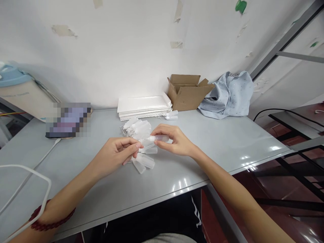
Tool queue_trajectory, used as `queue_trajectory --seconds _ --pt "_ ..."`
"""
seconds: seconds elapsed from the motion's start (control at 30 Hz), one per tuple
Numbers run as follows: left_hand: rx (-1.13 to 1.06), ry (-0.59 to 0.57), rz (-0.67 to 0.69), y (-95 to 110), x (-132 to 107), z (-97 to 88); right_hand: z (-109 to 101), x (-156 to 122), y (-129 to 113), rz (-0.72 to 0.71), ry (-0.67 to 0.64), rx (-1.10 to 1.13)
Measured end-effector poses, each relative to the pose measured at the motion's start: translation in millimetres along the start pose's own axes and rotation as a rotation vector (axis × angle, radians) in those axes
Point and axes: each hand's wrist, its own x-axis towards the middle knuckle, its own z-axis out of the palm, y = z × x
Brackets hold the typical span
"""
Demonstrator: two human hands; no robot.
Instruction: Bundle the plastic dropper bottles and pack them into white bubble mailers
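Right hand [181,140]: thumb and fingers closed around one small bottle, cap end pointing left.
Bottle [162,138]: held above the table [215,141], tinted body, white cap.
Left hand [120,152]: fingers curled, thumb against fingertips, just beside the cap; cannot tell whether it grips a string.
Loose bottles [141,127]: pale, heaped behind, under and in front of the fingertips.
White stack [143,104]: behind the heap.
Carton [193,98]: open, between stack and blue cloth [229,96].
Phone [68,121]: left, blurred.
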Motion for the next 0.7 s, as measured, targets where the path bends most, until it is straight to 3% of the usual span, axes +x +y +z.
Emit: queue_trajectory --seconds 0.27,0.7 --pt "-0.017 -0.026 0.031 -3.5 1.4 0.1 1.0 -1.2 -1.8 0.027 -0.038 0.112" --pt "-0.028 -0.072 0.068 -1.6 1.1 -0.6 0.3 -0.3 -3.8 0.038 -0.055 0.097"
